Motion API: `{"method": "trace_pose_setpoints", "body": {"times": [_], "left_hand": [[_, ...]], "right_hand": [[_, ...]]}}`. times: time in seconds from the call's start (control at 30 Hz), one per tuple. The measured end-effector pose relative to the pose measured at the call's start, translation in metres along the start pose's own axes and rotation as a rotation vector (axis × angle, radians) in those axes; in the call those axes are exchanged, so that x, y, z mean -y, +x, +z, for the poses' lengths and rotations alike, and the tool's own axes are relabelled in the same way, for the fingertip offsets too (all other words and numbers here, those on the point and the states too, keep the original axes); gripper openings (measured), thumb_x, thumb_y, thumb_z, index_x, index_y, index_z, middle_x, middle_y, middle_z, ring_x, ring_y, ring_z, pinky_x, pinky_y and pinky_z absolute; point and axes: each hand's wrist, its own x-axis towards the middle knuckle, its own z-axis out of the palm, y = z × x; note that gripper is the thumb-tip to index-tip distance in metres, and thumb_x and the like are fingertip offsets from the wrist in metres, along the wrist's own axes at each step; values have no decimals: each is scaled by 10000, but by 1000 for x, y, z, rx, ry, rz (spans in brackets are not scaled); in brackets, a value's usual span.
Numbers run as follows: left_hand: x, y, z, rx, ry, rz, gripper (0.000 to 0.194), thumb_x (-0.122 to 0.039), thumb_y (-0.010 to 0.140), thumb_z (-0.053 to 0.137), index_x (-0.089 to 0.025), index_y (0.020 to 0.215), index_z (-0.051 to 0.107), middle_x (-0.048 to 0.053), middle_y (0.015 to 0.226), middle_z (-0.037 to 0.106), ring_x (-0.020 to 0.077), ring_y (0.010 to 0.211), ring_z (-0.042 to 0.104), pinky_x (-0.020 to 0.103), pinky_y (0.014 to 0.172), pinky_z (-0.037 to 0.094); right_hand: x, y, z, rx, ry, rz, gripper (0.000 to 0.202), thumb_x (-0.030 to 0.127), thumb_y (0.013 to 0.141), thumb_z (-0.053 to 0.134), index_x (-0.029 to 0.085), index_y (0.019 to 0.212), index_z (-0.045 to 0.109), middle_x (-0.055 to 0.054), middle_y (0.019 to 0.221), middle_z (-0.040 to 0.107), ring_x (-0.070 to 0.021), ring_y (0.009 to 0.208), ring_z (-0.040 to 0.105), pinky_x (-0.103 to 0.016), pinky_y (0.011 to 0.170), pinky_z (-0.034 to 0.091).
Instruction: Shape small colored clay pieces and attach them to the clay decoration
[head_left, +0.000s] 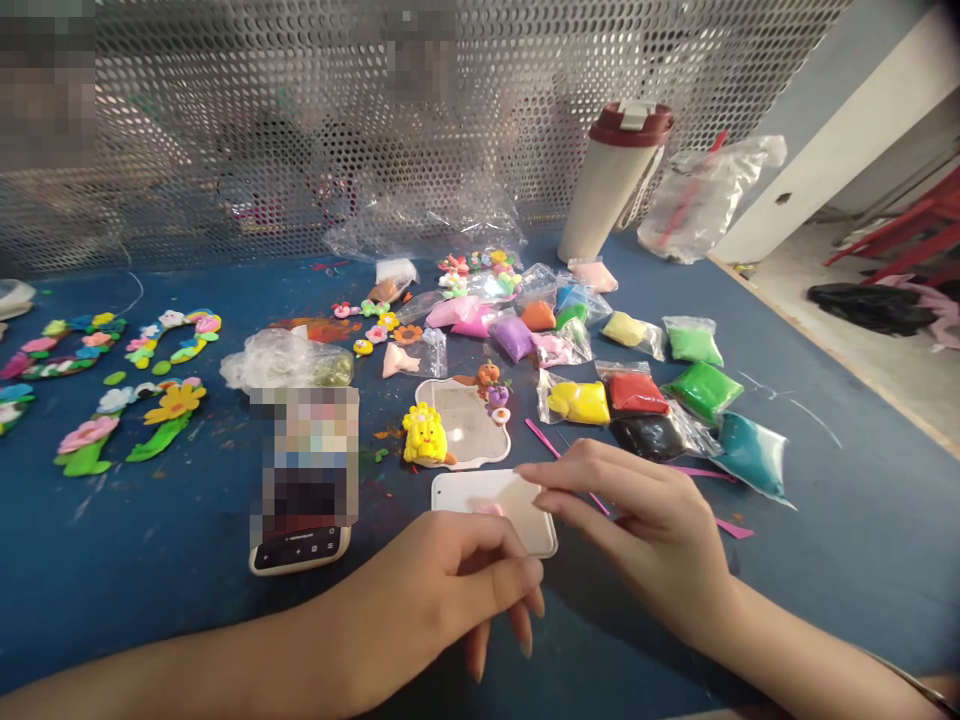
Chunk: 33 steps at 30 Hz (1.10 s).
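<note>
My left hand (469, 585) is over the table's near edge, its fingers curled down and the thumb pressed against the index finger. Whatever it may pinch is hidden. My right hand (645, 525) reaches over the right side of a white board (457, 490), thumb and index finger stretched out slightly apart, with nothing visible between them. A small pink piece of clay (490, 510) lies on the board, partly behind my left hand. Just beyond stands a clear plaque with a white scalloped rim (507, 440), decorated with a yellow clay figure (425, 436) and a small purple clay piece (498, 396).
A phone (300, 550) lies left of the board. Bags of coloured clay, such as red (637, 392) and teal (752, 455), spread to the right, near pink tools (541, 438). Flowered clay frames (172, 405) lie left. A tumbler (611, 190) stands by the perforated metal panel (262, 130).
</note>
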Motion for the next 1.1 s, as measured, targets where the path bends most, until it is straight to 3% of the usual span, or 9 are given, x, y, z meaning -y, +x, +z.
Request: {"method": "trace_pose_setpoints", "body": {"times": [0.2, 0.33, 0.43, 0.5, 0.6, 0.7, 0.8, 0.93, 1.1], "left_hand": [[6, 2, -7, -56, 21, 13, 254, -438, 879, 583, -185, 868, 586, -24, 750, 657, 59, 476, 516, 170, 445, 331], [0, 2, -12, -65, -19, 44, 266, -442, 885, 575, -182, 829, 567, -42, 680, 622, 62, 477, 501, 177, 483, 370], [-5, 2, -15, -102, -42, 67, 289, -452, 890, 564, -181, 792, 553, -47, 648, 602, 66, 487, 495, 178, 492, 377], [-6, 1, -16, -142, -23, 86, 277, -437, 888, 575, -181, 786, 553, -50, 648, 596, 66, 499, 501, 176, 504, 383], [-8, 0, -15, -149, 16, 86, 321, -474, 898, 536, -176, 780, 549, -39, 644, 581, 77, 512, 502, 186, 512, 399], [-11, -1, -13, -136, 49, 70, 410, -519, 935, 414, -168, 773, 550, -26, 619, 547, 96, 518, 497, 199, 502, 407], [-13, -2, -10, -146, 57, 63, 460, -523, 957, 333, -163, 772, 552, -15, 617, 541, 107, 530, 503, 210, 520, 416], [-10, -1, -6, -147, 30, 60, 492, -546, 954, 312, -162, 770, 558, -9, 612, 541, 115, 534, 505, 219, 528, 414], [-9, 0, -8, -125, 36, 54, 488, -531, 962, 312, -162, 759, 559, -13, 602, 535, 109, 527, 498, 216, 524, 402]], "right_hand": [[4, 6, 2, -4, 289, 401, 153, 265, 883, 602, 186, 788, 692, -16, 675, 732, -143, 617, 692, -228, 578, 558], [2, 7, 3, 98, 233, 402, 188, 278, 775, 726, 191, 622, 660, 13, 595, 706, -121, 531, 642, -197, 491, 503], [0, 6, 3, 163, 194, 388, 68, 232, 827, 668, 228, 818, 736, -1, 795, 769, -157, 709, 710, -245, 650, 555], [0, 5, 3, 167, 228, 428, 139, 235, 870, 608, 237, 934, 731, -10, 866, 775, -161, 758, 722, -257, 695, 562], [2, 5, 2, 176, 274, 483, 203, 310, 877, 597, 194, 743, 696, 6, 600, 709, -124, 521, 646, -215, 513, 514], [3, 5, 1, 155, 194, 411, 273, 323, 835, 662, 181, 604, 628, 27, 511, 624, -100, 467, 562, -198, 459, 447], [2, 6, 0, 163, 141, 255, 90, 211, 859, 639, 205, 797, 704, 5, 736, 705, -114, 668, 647, -207, 621, 504], [1, 4, 1, 211, 161, 233, 193, 182, 915, 549, 239, 1041, 684, 8, 826, 745, -117, 707, 689, -205, 650, 534], [4, 4, 3, 95, 102, 180, 118, 263, 832, 681, 207, 732, 649, 17, 642, 669, -117, 575, 623, -214, 544, 515]]}}
